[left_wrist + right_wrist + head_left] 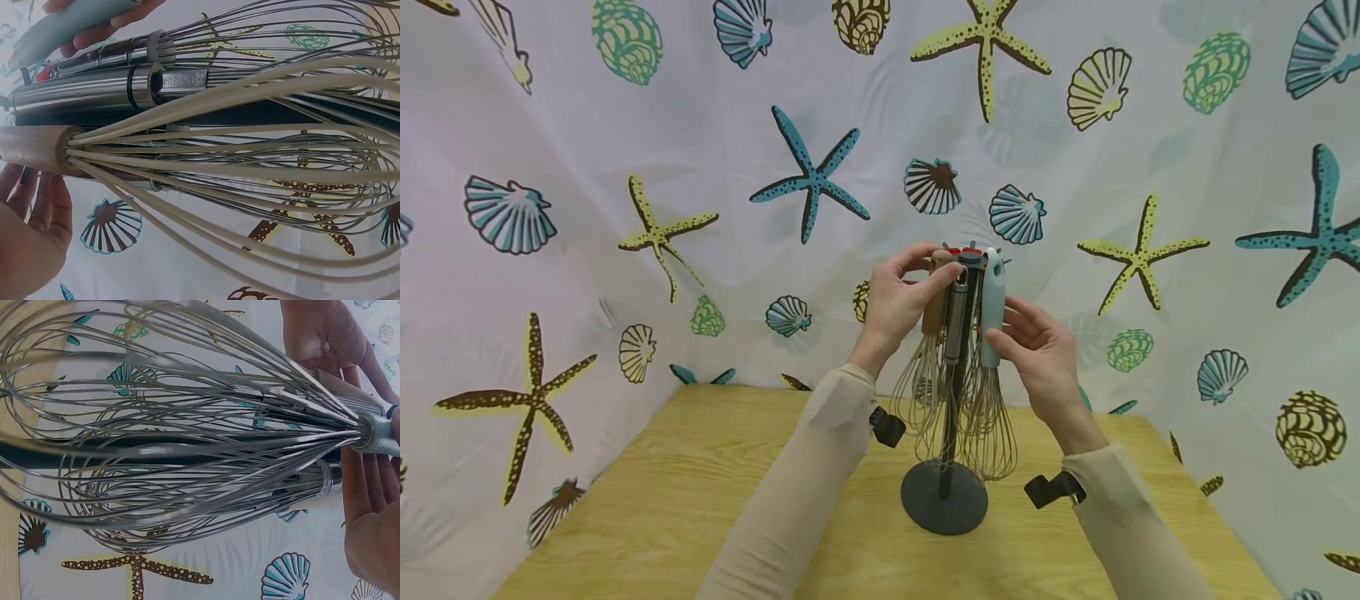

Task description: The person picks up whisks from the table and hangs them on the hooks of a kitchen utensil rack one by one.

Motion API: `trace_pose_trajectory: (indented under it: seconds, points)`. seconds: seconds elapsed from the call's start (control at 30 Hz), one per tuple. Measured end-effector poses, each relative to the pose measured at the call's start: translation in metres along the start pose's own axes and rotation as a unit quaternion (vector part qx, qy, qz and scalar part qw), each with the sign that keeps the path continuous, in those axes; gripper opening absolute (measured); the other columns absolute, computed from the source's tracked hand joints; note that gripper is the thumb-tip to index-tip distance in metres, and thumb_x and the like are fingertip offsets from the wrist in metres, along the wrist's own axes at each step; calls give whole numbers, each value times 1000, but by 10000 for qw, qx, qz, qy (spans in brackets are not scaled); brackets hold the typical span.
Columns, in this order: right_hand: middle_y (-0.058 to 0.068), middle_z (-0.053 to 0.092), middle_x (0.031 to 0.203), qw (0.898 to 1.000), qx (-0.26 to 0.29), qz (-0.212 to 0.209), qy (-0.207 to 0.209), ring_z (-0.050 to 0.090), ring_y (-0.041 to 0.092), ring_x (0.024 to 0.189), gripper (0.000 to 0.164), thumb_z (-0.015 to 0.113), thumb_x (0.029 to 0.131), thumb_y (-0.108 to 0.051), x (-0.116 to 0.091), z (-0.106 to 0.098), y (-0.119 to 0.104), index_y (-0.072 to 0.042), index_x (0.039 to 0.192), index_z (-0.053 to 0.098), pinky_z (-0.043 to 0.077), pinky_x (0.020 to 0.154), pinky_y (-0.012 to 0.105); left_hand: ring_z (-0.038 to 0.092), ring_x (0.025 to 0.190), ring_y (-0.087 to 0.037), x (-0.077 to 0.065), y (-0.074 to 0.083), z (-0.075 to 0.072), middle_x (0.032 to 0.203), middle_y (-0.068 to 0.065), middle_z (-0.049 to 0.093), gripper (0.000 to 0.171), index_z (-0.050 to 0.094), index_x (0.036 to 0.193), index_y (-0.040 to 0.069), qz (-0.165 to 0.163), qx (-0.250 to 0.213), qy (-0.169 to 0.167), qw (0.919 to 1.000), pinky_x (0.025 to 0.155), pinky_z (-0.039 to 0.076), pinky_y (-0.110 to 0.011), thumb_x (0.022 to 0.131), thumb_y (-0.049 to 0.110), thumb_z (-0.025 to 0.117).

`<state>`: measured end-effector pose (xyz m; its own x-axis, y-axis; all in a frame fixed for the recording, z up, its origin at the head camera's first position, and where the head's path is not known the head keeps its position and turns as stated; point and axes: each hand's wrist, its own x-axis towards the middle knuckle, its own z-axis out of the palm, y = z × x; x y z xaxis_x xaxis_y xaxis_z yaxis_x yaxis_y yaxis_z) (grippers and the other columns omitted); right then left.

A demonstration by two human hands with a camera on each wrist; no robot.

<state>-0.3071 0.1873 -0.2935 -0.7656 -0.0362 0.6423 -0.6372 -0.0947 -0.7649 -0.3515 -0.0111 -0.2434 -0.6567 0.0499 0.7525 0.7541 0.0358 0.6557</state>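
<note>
Several whisks hang around a black upright stand (946,512) with a round base. My left hand (892,300) is at its top left. Its fingers go behind the wooden-handled whisk (933,312) and its thumb crosses in front, the tip by the ring of a metal-handled whisk (956,321). Cream wires (231,169) fan out from the wooden handle in the left wrist view. On the other side, my right hand (1047,354) holds the light blue-handled whisk (993,308) between thumb and fingers. The handle's upper end is at hook height; whether it rests on a hook is hidden.
The stand is on a wooden table (700,500). Behind and beside it hangs a white cloth (880,108) printed with starfish and shells. A metal-handled whisk (109,55) hangs farther back, close to the others. Black wrist cameras (887,427) sit on both forearms.
</note>
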Motion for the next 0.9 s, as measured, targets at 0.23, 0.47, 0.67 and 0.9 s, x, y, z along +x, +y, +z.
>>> trace_pose_trajectory:
  seconds: [0.23, 0.47, 0.67, 0.9]
  points:
    - [-14, 71, 106, 9999, -73, 128, 10, 69, 7, 96, 52, 67, 89, 3, 2, 3, 1, 0, 139, 51, 58, 76, 25, 59, 99, -13, 0, 0, 0, 107, 0, 69, 28, 72, 111, 17, 16, 10, -9, 10000, 78, 51, -34, 86, 29, 77]
    - [-15, 71, 106, 9997, -201, 93, 61, 68, 7, 96, 52, 68, 89, 2, 3, 4, 1, -1, 138, 53, 57, 76, 24, 58, 98, -13, 0, 1, 0, 106, 0, 69, 27, 72, 110, 17, -8, 9, -27, 10000, 78, 51, -35, 87, 31, 76]
    - [-14, 72, 106, 9997, -226, 49, 124, 69, 7, 95, 49, 71, 87, 0, 2, 3, 3, -3, 134, 57, 58, 75, 24, 58, 98, -13, 1, 0, -1, 106, 0, 69, 26, 72, 109, 17, 1, 22, -60, 10000, 79, 51, -35, 87, 30, 76]
    - [-12, 72, 106, 9998, -147, -37, 99, 69, 8, 95, 46, 73, 87, -2, 1, 4, 4, -5, 131, 61, 58, 76, 25, 58, 99, -12, 1, 0, -1, 108, 2, 68, 28, 72, 110, 19, -15, 43, -31, 10000, 80, 51, -36, 86, 34, 77]
